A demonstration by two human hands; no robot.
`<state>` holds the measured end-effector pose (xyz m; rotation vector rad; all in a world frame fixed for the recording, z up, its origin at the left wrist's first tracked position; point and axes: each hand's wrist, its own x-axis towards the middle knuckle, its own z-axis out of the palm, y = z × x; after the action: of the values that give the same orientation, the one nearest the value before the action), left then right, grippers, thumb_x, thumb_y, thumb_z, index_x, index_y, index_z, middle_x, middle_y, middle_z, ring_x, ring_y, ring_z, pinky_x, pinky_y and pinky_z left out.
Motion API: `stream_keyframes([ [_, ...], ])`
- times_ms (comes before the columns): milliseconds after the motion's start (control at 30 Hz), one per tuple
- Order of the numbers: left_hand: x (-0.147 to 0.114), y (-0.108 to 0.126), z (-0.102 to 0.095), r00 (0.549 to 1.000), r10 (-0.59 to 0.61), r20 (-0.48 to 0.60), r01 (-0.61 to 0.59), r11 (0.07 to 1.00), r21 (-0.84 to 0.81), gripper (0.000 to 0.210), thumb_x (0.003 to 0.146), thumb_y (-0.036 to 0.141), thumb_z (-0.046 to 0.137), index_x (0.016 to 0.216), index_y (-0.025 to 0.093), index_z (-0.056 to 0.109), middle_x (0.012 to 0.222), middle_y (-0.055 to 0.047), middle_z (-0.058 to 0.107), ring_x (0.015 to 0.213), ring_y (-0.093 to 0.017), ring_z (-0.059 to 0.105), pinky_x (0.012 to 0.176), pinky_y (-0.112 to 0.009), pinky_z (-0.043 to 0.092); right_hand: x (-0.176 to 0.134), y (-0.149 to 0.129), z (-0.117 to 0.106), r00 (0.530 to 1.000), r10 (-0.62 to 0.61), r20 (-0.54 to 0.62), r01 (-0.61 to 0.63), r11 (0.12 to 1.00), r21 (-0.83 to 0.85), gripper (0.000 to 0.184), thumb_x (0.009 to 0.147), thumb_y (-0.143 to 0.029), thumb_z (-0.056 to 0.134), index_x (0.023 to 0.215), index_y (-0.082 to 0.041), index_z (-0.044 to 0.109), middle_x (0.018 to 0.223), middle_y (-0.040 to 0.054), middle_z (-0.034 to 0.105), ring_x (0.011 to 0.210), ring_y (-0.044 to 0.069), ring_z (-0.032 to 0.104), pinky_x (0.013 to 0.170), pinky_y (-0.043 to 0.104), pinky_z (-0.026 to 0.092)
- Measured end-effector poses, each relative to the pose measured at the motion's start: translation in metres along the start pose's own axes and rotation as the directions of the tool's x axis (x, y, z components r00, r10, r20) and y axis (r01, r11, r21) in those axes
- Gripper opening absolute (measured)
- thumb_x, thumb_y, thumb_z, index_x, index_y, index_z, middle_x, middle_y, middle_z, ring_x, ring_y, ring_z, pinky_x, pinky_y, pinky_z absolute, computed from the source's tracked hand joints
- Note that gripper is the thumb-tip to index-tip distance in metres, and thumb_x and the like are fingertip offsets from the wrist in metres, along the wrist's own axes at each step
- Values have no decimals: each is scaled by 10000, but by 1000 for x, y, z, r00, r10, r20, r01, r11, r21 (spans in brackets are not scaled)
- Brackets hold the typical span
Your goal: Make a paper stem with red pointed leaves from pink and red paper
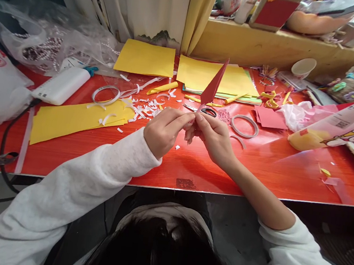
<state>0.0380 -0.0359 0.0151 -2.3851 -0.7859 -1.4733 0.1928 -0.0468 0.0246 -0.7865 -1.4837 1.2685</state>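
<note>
A piece of folded red paper (213, 86) stands up above my two hands, its pointed end at the top. My left hand (166, 130) pinches its lower edge from the left, with thumb and finger pressed together. From the right, my right hand (214, 138) grips the same lower part, thumb in front and fingers curled behind. The fingertips of both hands meet there and hide the bottom of the paper. Just behind it lie black-handled scissors (210, 111), partly covered by the hands and paper.
Yellow sheets (149, 58) and a stack of coloured paper (216, 78) lie at the back. Tape rolls (245, 126), white scraps (145, 110), red paper squares (271, 118) and yellow scissors (271, 102) surround my hands. A white power bank (62, 85) sits left; a clear printed bag (342, 122) stands right.
</note>
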Motion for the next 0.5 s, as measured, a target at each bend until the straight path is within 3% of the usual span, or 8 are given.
stream_keyframes([
  [300,-1,0,2,1000,2,3,-2,1000,-26,348,903,136,455,1244,191,496,820,-8,642,761,-97,602,744,-210,509,0,1,0,1000,-19,24,19,1000,-9,339,894,-446,471,732,-160,553,584,-9,572,527,96,575,533,237,498],
  [500,0,4,2,983,-180,35,183,975,-122,204,895,204,507,1097,205,479,849,9,644,785,-101,638,737,-237,528,0,-2,-3,999,2,34,-1,1000,-28,320,893,-450,473,801,-163,580,629,-6,583,570,102,588,570,248,505],
])
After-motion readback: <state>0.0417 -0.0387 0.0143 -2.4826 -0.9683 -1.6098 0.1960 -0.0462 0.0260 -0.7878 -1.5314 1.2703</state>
